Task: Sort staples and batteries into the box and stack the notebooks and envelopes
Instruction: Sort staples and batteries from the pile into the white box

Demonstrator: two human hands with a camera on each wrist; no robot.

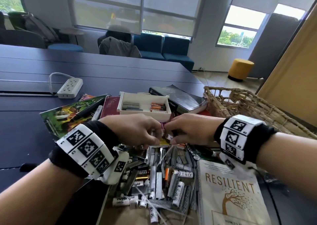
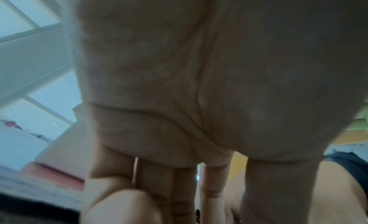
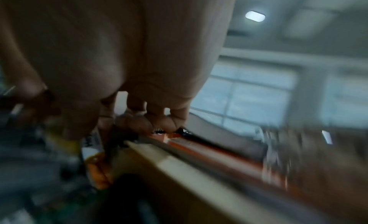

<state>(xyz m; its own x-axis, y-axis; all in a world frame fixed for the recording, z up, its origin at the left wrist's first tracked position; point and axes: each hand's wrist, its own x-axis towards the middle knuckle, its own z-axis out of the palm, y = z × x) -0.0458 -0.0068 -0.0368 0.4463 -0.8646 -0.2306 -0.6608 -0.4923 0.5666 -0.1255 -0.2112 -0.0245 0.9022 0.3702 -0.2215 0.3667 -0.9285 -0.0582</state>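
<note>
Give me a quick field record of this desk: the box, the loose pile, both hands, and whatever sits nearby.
box: white plastic box, staple strips left, orange batteries right
pile: loose batteries and staple strips near the camera, unsorted
left hand: fingers curled at the pile's far edge; grip unclear
right hand: fingers curled beside a small white battery; grip unclear
nearby: woven wicker basket, white "RESILIENT" book, white power strip

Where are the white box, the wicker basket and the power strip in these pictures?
white box [image 1: 144,115]: head view, on its near outer wall.
wicker basket [image 1: 247,103]: head view, on its woven near rim.
power strip [image 1: 70,87]: head view, on its white socket face.
</note>
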